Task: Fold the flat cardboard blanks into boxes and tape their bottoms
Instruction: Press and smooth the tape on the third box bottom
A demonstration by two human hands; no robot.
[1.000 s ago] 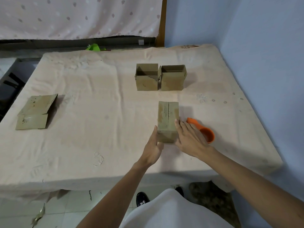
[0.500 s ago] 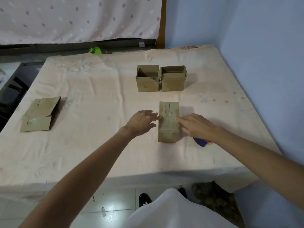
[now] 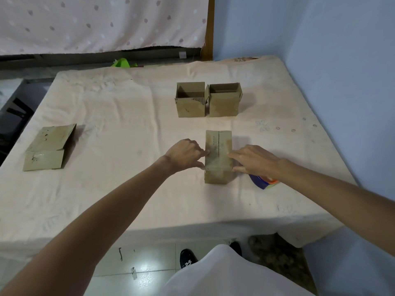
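A folded cardboard box [image 3: 218,157] stands bottom-up in the middle of the table, its two bottom flaps meeting in a seam. My left hand [image 3: 185,153] grips its left side, thumb low on the wall and fingers curled over the top edge. My right hand [image 3: 254,160] holds the right side the same way. Under my right wrist lies an orange and blue tape dispenser [image 3: 264,181], mostly hidden. Two finished boxes, one [image 3: 190,102] beside the other [image 3: 224,101], stand open-side up further back. A flat cardboard blank [image 3: 48,148] lies at the left.
The table wears a wrinkled cream cloth [image 3: 119,129]. A blue wall [image 3: 346,82] runs along the right edge. A green object [image 3: 123,63] peeks over the far edge. The near edge drops to a tiled floor where my shoes [image 3: 188,258] show.
My left hand slid forward from the box's near end to the middle of its left side. My right hand came over the tape dispenser to the box's right side.
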